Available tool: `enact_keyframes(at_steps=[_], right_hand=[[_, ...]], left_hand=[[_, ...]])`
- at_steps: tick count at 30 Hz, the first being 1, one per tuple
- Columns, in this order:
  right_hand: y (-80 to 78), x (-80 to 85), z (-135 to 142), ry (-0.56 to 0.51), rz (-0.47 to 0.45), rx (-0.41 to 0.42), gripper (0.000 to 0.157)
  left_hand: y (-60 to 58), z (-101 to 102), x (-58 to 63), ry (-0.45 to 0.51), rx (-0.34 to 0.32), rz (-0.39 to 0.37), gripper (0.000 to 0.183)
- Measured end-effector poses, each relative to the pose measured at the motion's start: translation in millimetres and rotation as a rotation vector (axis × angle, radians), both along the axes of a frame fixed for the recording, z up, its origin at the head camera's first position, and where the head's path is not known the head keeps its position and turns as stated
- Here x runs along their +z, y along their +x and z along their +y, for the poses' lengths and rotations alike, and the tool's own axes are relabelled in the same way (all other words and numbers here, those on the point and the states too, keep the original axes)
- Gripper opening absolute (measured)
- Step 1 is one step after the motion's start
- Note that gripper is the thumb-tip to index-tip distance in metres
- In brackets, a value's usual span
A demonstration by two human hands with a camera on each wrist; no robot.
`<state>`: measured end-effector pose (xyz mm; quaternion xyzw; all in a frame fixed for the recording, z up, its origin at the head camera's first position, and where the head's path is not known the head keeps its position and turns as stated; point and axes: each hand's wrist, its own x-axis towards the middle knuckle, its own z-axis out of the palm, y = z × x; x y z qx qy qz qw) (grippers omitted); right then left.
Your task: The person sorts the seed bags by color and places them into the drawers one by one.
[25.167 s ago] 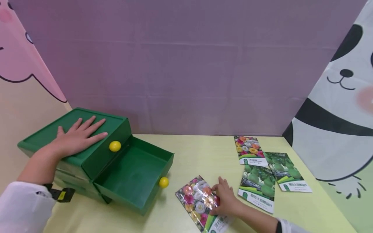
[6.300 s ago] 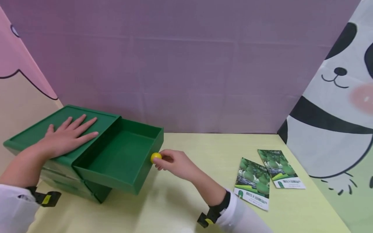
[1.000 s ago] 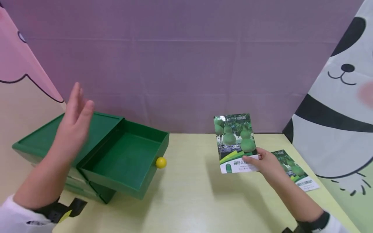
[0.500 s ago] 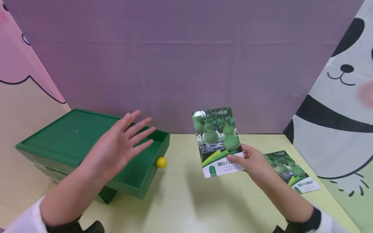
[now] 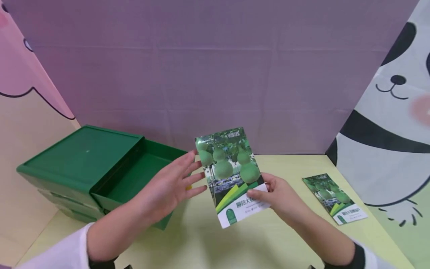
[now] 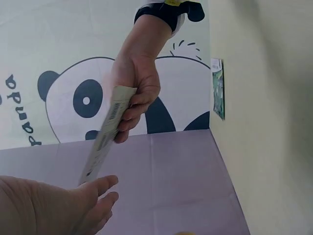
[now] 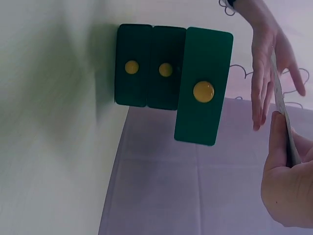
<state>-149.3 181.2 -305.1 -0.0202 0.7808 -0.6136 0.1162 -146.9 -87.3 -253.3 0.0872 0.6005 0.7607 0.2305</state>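
My right hand [image 5: 287, 198] pinches the lower right corner of a seed packet [image 5: 223, 170] with green gourds printed on it, thumb on the front. The packet is tilted and held up above the table. At its left edge is my left hand [image 5: 164, 185], fingers straight and spread, fingertips right at the edge. In the right wrist view, the packet [image 7: 279, 100] is seen edge-on, reaching between the thumb and fingers of the left hand [image 7: 266, 54]. The left wrist view shows its back [image 6: 105, 134] with a barcode.
A green drawer unit [image 5: 77, 157] stands at the left, its top drawer [image 7: 205, 58] pulled out and two lower ones in. Yellow knobs [image 7: 203, 91] mark the fronts. Another gourd packet [image 5: 332, 198] lies at the table's right. A purple cloth [image 5: 215, 82] hangs behind.
Earlier the middle drawer was out; now the top one is. Both flower packets have left the table. Just now, my left hand left the unit's top and the gourd packet moved left to meet it.
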Motion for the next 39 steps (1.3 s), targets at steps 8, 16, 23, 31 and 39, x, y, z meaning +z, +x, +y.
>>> enact_keyframes(at_steps=[8,16,23,31,39], right_hand=[[6.7,0.8,-11,-0.036,0.002,0.097,0.057],[8.5,-0.3,-9,-0.061,-0.008,0.141,0.053],[8.7,-4.6,-9,-0.085,-0.015,0.174,0.053],[8.0,-10.3,-7,-0.120,-0.016,0.211,0.059],[4.3,-9.6,-1,-0.135,0.051,0.225,0.065]], left_hand=[[0.8,5,-13.3,-0.036,-0.016,-0.035,0.055],[3.2,3,-24.3,-0.094,-0.046,-0.086,0.021],[2.8,4,-28.7,-0.107,-0.059,-0.088,0.033],[1.8,3,-31.8,-0.112,-0.067,-0.103,0.044],[-0.5,-4,-34.4,-0.114,0.001,-0.110,0.025]])
